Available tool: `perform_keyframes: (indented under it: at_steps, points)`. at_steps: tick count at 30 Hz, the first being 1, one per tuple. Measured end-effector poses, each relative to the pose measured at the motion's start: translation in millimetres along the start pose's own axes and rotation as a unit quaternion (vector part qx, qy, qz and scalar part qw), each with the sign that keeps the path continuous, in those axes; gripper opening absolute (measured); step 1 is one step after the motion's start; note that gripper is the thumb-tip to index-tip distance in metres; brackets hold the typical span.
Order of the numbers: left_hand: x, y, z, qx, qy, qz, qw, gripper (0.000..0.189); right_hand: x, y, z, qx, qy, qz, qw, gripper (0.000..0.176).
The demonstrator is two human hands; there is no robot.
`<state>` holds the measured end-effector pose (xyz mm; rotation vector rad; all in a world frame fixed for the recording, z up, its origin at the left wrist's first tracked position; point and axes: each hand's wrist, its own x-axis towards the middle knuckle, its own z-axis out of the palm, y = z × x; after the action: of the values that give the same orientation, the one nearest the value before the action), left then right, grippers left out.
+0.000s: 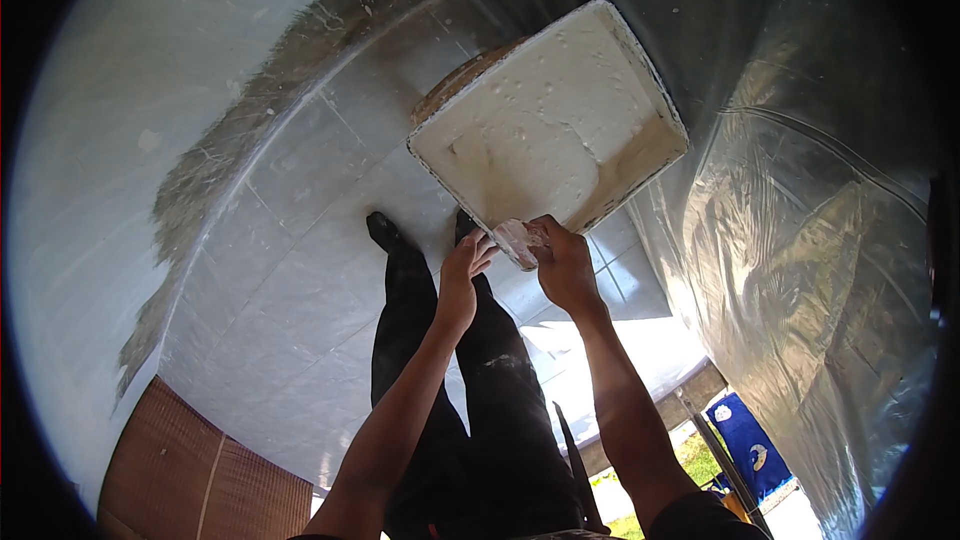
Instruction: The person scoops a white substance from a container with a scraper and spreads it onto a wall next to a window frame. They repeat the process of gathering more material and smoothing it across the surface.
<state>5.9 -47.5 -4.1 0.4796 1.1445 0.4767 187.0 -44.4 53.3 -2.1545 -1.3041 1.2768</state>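
Note:
My right hand (pixel 567 266) is closed on a small whitish, pinkish-smeared piece (pixel 517 242); I cannot tell its kind. It sits right at the near corner of a large rectangular tub (pixel 640 168), overlapping the rim in this view. Thick white paste (pixel 545 120) with small lumps and bubbles spreads over the inside of the tub. To the left of the piece is my left hand (pixel 463 278), its fingers stretched towards it and apart, with nothing in them.
Grey tiles (pixel 290 270) cover the floor under my legs. On the left, a wall (pixel 120 140) has a pale coat above a rough dark lower band. Plastic sheeting (pixel 800 290) hangs on the right. A brown ribbed panel (pixel 200 470) and a blue cloth (pixel 750 445) are at the bottom.

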Motion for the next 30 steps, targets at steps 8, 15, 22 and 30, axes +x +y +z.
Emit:
perform_keyframes:
  at_steps: [8, 15, 22, 30]
  points:
    - [-7.8, 11.9, 12.5, -0.082, -0.001, -0.029, 0.996, 0.080, 1.4, -7.7, -8.5, -0.009, -0.025, 0.015, 1.000, 0.030]
    - [-9.8, 12.7, 13.8, -0.108, 0.006, -0.038, 0.993, 0.080, -1.9, -0.3, -7.6, -0.005, 0.002, 0.043, 0.999, 0.031]
    - [-10.0, 12.8, 15.3, -0.116, 0.009, -0.031, 0.993, 0.081, -9.1, -0.3, 5.7, -0.049, 0.021, 0.003, 0.999, 0.029]
    - [-12.1, 18.1, 17.9, -0.122, 0.014, -0.034, 0.992, 0.083, 0.7, -2.0, -0.6, -0.007, -0.006, 0.025, 1.000, 0.034]
